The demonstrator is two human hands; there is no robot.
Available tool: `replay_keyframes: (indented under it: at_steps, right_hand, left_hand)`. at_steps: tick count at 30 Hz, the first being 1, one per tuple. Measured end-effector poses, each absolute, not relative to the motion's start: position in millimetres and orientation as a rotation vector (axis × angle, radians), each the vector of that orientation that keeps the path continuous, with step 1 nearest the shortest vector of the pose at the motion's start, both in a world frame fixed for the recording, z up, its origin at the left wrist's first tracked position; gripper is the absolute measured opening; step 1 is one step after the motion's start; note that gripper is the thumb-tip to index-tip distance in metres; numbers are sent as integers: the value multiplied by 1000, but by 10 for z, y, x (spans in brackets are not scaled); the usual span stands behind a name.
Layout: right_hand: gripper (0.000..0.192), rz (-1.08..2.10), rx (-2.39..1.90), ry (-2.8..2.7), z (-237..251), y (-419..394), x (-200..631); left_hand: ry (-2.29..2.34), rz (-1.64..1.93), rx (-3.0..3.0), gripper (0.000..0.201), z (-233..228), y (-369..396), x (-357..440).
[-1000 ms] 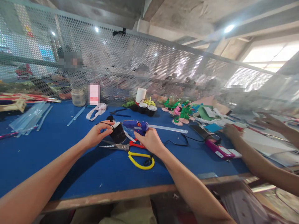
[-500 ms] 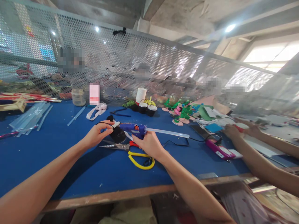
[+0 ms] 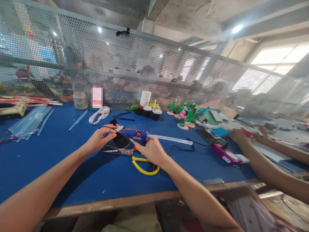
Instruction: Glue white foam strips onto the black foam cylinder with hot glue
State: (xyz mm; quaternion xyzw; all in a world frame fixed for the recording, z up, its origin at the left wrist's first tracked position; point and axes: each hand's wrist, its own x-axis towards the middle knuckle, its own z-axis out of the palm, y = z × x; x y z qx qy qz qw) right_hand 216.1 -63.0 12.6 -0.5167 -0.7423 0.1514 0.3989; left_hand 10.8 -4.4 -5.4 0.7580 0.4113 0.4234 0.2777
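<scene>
One glue gun (image 3: 135, 135), one pair of scissors (image 3: 135, 156), two small black pots (image 3: 151, 112) (perhaps more behind).

Left arm: bare, enters from 7 o'clock and runs toward the centre, nearly straight.
Left hand (image 3: 98, 140): palm turned inward, thumb and forefinger pinched together at the tips, the other fingers curled loosely beneath.
Right arm: bare, enters from 5 o'clock, angled up and leftward, wrist slightly bent.
Right hand (image 3: 151, 150): back toward the camera, fingers wrapped in a closed grip, knuckles pointing to 11 o'clock.
Spacing: the two hands are near each other, not touching.
</scene>
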Motion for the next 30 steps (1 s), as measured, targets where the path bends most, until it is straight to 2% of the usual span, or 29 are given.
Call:
replay_keyframes:
  at_steps: [15,18,24,27,30]
  right_hand:
    - [20,324,-1321,-1804,94,-498,2265]
    - [20,418,-1348,-1761,95,-482,2272]
    - [18,824,-1338,-1538,111,-360,2363]
    - [16,863,-1289,-1386,90,-220,2465]
    - [13,788,-1452,-1329,34,-58,2578]
  left_hand:
    - [1110,1133,2044,42,-45,-37,102]
    - [1106,1138,2045,43,-49,-32,99]
    - [1091,1121,2110,40,-50,-26,90]
    - [1078,1123,2185,36,-59,-26,91]
    - [1077,1134,2248,29,-63,-36,101]
